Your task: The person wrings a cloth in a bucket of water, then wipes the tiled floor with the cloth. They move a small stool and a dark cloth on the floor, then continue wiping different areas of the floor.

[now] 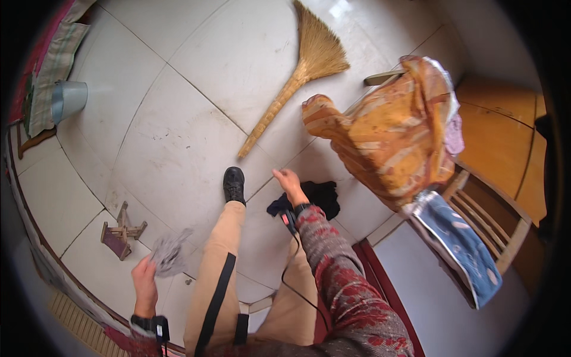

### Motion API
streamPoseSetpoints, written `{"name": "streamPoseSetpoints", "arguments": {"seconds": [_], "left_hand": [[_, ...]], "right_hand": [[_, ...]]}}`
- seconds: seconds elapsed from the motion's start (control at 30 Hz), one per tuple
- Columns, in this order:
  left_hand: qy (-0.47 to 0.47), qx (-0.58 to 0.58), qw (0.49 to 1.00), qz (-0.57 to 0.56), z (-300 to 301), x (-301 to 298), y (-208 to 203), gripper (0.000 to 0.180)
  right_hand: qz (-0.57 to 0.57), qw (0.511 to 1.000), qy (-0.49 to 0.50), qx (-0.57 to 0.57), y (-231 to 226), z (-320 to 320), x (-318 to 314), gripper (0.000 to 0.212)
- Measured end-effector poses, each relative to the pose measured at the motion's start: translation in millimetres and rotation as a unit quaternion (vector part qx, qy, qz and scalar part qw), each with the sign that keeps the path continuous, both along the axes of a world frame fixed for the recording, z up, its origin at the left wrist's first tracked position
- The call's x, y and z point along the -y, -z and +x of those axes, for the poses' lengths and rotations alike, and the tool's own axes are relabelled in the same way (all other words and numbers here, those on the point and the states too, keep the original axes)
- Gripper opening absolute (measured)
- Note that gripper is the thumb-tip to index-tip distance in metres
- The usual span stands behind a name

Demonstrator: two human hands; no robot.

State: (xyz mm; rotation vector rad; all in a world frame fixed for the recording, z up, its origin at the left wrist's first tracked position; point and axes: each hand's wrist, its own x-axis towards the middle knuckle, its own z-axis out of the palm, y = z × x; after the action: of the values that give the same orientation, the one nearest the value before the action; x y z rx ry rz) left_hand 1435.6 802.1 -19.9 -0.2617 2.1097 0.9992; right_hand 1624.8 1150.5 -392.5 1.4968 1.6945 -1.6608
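My left hand (144, 279), at the lower left, is closed on one end of a grey crumpled cloth (170, 254), which swings out to the right and is smeared by motion. My right hand (289, 184) hovers over the floor with nothing visible in it, fingers partly extended. Under and beside that hand a dark cloth (319, 198) lies in a heap, partly hidden by my right wrist. A straw broom (291, 85) lies beyond my hands, its bristles at the far end and its handle tip near my black shoe (234, 184).
A small wooden folding stool (122, 232) lies on the tiles at left, near a grey-blue bucket (71, 99). On the right, an orange patterned cover (386, 143) drapes over furniture beside a wooden chair (493, 217) with a blue cloth item (464, 241). Wooden cabinet doors (493, 137) stand behind.
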Motion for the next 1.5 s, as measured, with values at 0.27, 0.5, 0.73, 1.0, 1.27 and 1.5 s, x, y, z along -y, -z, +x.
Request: {"name": "streamPoseSetpoints", "arguments": {"seconds": [0.27, 0.5, 0.73, 1.0, 1.27, 1.5], "left_hand": [[-0.076, 0.028, 0.993, -0.088, 12.1, 101.6, 43.6, 0.031], [-0.078, 0.039, 0.992, -0.092, 19.5, 122.2, 53.4, 0.032], [-0.022, 0.044, 0.999, -0.014, 5.3, 91.8, 40.2, 0.034], [0.067, 0.034, 0.997, -0.026, -5.8, 38.5, -0.9, 0.031], [0.149, -0.009, 0.988, 0.025, 20.7, -18.2, -56.9, 0.026], [0.207, -0.010, 0.978, 0.033, 50.7, -48.3, -67.7, 0.025]], "right_hand": [[0.039, 0.988, 0.145, 0.025, 178.2, -131.6, 38.4, 0.074], [-0.011, 0.990, 0.137, 0.011, 164.5, -142.6, 24.8, 0.037], [0.125, 0.981, 0.147, 0.007, -23.2, 24.4, 6.3, 0.050], [0.169, 0.937, -0.267, 0.148, -262.6, 292.7, -82.9, 0.033], [0.208, 0.901, -0.278, 0.260, -405.4, 490.5, -109.2, 0.019], [0.301, 0.867, -0.277, 0.283, -440.1, 579.5, -184.1, 0.011]]}}
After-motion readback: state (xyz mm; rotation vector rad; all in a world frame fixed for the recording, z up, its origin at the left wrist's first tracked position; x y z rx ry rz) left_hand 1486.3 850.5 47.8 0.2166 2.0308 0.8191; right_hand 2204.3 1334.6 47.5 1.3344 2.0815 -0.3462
